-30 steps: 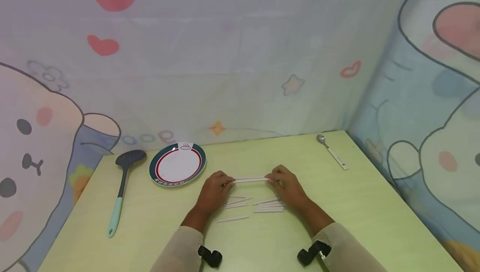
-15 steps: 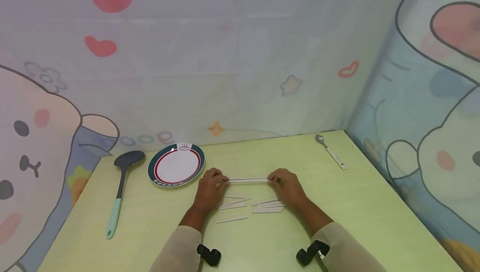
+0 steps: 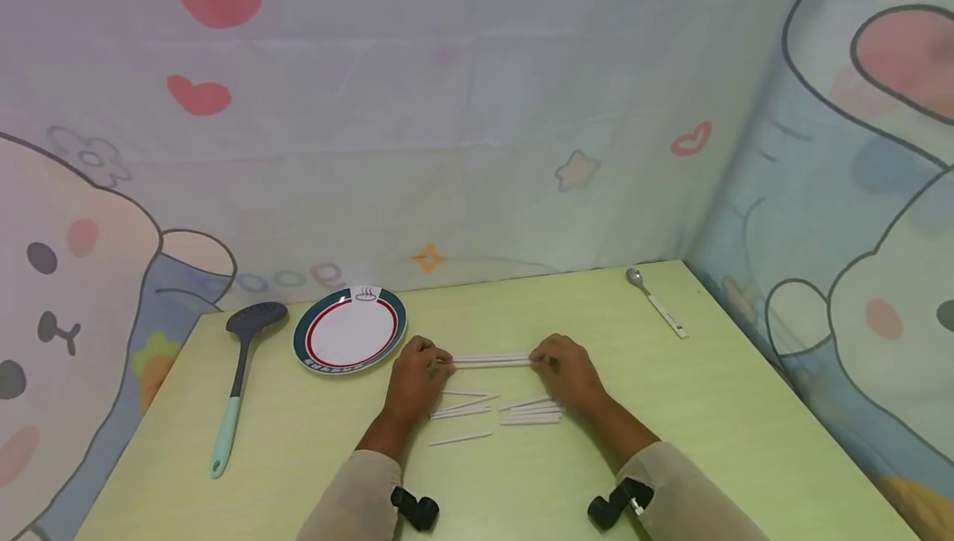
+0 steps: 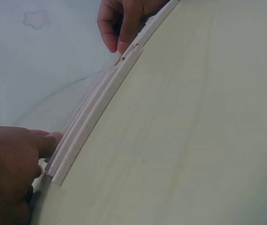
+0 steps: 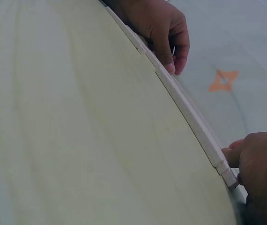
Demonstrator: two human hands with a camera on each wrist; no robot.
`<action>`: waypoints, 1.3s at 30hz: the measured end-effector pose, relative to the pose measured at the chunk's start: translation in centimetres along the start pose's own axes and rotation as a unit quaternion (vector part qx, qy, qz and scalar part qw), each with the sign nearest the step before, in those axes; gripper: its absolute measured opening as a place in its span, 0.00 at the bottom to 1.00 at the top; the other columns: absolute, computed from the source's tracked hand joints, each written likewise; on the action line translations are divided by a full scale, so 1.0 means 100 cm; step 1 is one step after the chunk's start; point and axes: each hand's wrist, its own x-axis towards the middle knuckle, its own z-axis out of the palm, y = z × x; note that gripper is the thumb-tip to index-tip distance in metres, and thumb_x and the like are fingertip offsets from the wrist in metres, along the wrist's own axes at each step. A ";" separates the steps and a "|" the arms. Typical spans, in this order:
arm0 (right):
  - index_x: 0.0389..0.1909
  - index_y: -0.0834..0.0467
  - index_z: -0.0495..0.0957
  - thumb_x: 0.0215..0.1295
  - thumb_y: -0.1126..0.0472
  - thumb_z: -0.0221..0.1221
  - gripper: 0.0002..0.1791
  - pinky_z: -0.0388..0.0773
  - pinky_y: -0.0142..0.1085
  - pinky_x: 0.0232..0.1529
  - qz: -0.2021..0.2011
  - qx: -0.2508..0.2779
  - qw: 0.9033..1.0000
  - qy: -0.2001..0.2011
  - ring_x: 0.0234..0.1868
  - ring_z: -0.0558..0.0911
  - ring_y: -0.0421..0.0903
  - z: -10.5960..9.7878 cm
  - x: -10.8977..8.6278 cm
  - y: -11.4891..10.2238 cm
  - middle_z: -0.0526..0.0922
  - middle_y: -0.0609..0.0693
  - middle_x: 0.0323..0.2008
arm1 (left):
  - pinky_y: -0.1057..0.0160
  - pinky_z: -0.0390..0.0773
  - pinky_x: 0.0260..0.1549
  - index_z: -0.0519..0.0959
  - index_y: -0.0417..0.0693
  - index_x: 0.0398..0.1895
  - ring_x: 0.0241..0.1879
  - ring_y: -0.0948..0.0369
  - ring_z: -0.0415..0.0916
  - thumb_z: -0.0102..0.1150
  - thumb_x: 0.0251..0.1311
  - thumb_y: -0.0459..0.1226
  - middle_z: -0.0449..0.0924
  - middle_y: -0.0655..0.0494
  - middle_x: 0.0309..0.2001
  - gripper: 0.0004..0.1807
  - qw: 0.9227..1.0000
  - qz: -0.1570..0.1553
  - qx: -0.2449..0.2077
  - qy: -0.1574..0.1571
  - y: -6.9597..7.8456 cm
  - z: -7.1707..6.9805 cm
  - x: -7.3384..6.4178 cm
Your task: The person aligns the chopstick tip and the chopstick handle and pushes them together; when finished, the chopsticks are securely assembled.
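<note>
Several thin white sticks lie side by side between my two hands, running left to right. My left hand pinches their left end, and my right hand pinches the right end. In the left wrist view the sticks look close-set, with their ends not quite level. The right wrist view shows the fingertips against the far side of the sticks. Nearer my body lie two loose groups of similar sticks, a left group and a right group; one single stick lies apart.
A plate with a green and red rim sits back left. Left of it lies a slotted turner with a mint handle. A spoon with a white handle rests at the back right. A printed cloth hangs behind the table.
My left hand has shifted slightly left, so more of the held sticks shows between the hands. The sticks look a little more spread out. My right hand has barely moved.
</note>
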 end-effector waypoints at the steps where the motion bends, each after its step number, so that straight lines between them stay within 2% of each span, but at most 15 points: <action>1: 0.42 0.55 0.90 0.72 0.66 0.70 0.03 0.83 0.40 0.49 0.004 0.001 1.000 -0.001 0.46 0.84 0.45 0.001 0.000 -0.001 0.87 0.49 0.46 | 0.51 0.80 0.46 0.91 0.43 0.37 0.44 0.54 0.77 0.78 0.61 0.30 0.78 0.49 0.42 0.04 1.000 -0.004 -0.005 0.001 0.000 0.000 -0.001; 4: 0.42 0.55 0.90 0.73 0.65 0.69 0.03 0.83 0.44 0.51 0.006 0.009 1.000 -0.002 0.50 0.84 0.48 0.003 -0.001 -0.003 0.86 0.49 0.47 | 0.50 0.78 0.47 0.91 0.46 0.34 0.45 0.53 0.77 0.79 0.59 0.30 0.78 0.49 0.42 0.04 1.000 -0.003 -0.020 0.005 0.000 -0.001 -0.003; 8: 0.38 0.53 0.90 0.70 0.66 0.72 0.04 0.84 0.45 0.53 -0.055 0.024 0.998 -0.012 0.52 0.84 0.47 0.002 -0.003 -0.005 0.86 0.47 0.44 | 0.45 0.73 0.51 0.89 0.50 0.29 0.48 0.52 0.74 0.81 0.58 0.35 0.79 0.51 0.43 0.06 0.999 0.022 -0.028 -0.021 -0.001 -0.002 -0.007; 10: 0.36 0.53 0.91 0.67 0.66 0.74 0.05 0.83 0.42 0.52 -0.105 0.043 0.993 -0.032 0.48 0.83 0.46 0.000 -0.003 -0.004 0.86 0.47 0.41 | 0.44 0.70 0.51 0.89 0.53 0.27 0.49 0.52 0.72 0.81 0.57 0.36 0.79 0.52 0.44 0.07 0.998 0.033 -0.029 -0.044 -0.002 -0.003 -0.008; 12: 0.35 0.53 0.91 0.64 0.67 0.76 0.05 0.81 0.38 0.49 -0.153 0.064 0.984 -0.058 0.44 0.81 0.44 -0.003 -0.003 -0.002 0.86 0.47 0.38 | 0.42 0.68 0.53 0.89 0.55 0.27 0.50 0.53 0.69 0.81 0.57 0.38 0.78 0.53 0.45 0.07 0.997 0.028 -0.036 -0.068 -0.003 -0.004 -0.009; 14: 0.35 0.54 0.92 0.64 0.67 0.76 0.05 0.79 0.36 0.47 -0.184 0.081 0.976 -0.082 0.42 0.80 0.44 -0.006 -0.004 0.001 0.85 0.48 0.37 | 0.41 0.67 0.55 0.90 0.56 0.27 0.52 0.54 0.67 0.81 0.58 0.38 0.77 0.54 0.46 0.06 0.995 0.020 -0.047 -0.085 -0.003 -0.006 -0.009; 16: 0.35 0.55 0.92 0.64 0.67 0.76 0.05 0.78 0.35 0.45 -0.199 0.098 0.970 -0.096 0.40 0.78 0.45 -0.008 -0.005 0.004 0.84 0.49 0.35 | 0.41 0.66 0.57 0.90 0.56 0.27 0.52 0.54 0.66 0.81 0.58 0.38 0.77 0.54 0.47 0.06 0.994 0.018 -0.057 -0.097 -0.004 -0.007 -0.008; 23: 0.34 0.52 0.92 0.64 0.65 0.76 0.04 0.77 0.34 0.46 -0.182 0.118 0.966 -0.140 0.40 0.78 0.40 -0.013 -0.004 0.007 0.83 0.47 0.34 | 0.43 0.67 0.58 0.90 0.54 0.26 0.53 0.54 0.66 0.81 0.57 0.38 0.78 0.54 0.47 0.07 0.992 0.020 -0.061 -0.110 -0.006 -0.009 -0.008; 27: 0.33 0.52 0.92 0.65 0.64 0.76 0.04 0.78 0.34 0.46 -0.174 0.100 0.970 -0.138 0.40 0.76 0.36 -0.014 -0.005 0.007 0.82 0.45 0.35 | 0.43 0.68 0.60 0.90 0.53 0.26 0.56 0.53 0.66 0.81 0.59 0.36 0.78 0.54 0.49 0.07 0.991 0.008 -0.060 -0.120 -0.006 -0.008 -0.008; 32: 0.34 0.51 0.91 0.68 0.63 0.74 0.03 0.77 0.35 0.48 -0.155 0.087 0.974 -0.140 0.41 0.76 0.37 -0.015 -0.006 0.005 0.81 0.45 0.36 | 0.44 0.69 0.61 0.89 0.52 0.25 0.58 0.52 0.67 0.80 0.60 0.35 0.78 0.54 0.50 0.09 0.991 -0.005 -0.051 -0.126 -0.006 -0.008 -0.009; 36: 0.35 0.50 0.91 0.68 0.63 0.74 0.04 0.78 0.36 0.51 -0.140 0.084 0.974 -0.155 0.44 0.77 0.39 -0.015 -0.006 0.002 0.82 0.45 0.38 | 0.42 0.68 0.61 0.89 0.52 0.25 0.59 0.50 0.67 0.82 0.58 0.34 0.79 0.54 0.50 0.09 0.991 0.006 -0.052 -0.121 -0.006 -0.009 -0.009; 39: 0.36 0.50 0.90 0.69 0.64 0.73 0.05 0.79 0.36 0.52 -0.143 0.079 0.974 -0.156 0.45 0.78 0.40 -0.016 -0.006 0.001 0.82 0.45 0.40 | 0.40 0.68 0.60 0.87 0.52 0.24 0.58 0.48 0.68 0.81 0.58 0.33 0.79 0.53 0.49 0.10 0.992 0.031 -0.053 -0.110 -0.005 -0.009 -0.009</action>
